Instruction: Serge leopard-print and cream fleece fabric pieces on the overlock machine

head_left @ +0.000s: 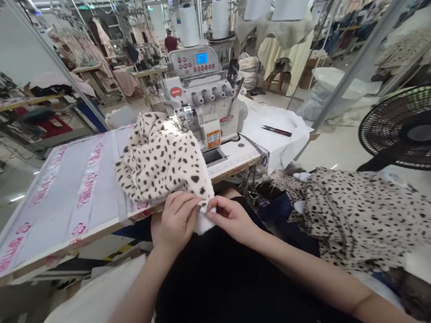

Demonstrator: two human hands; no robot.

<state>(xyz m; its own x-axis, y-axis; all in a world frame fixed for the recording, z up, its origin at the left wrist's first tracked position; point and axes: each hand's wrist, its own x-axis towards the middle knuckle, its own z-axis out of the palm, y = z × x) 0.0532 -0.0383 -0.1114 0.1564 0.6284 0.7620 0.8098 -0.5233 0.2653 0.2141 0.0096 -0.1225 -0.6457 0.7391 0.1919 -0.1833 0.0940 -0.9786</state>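
Note:
A cream fleece fabric piece with dark spots (162,161) lies bunched on the table, its far part beside the needle area of an overlock sewing machine (206,99). Its near edge hangs over the table front, where both hands pinch it close together. My left hand (179,216) is closed on the fabric edge, fingers bent over it. Just to the right, my right hand (231,216) pinches the same edge between thumb and fingers. A white underside of the fabric shows below the fingertips.
Thread snips (276,131) lie on white cloth right of the machine. More spotted fabric (362,216) is heaped at the right, below a black fan (416,130). The table (67,193) extends left under printed plastic film. Thread cones (220,19) stand behind the machine.

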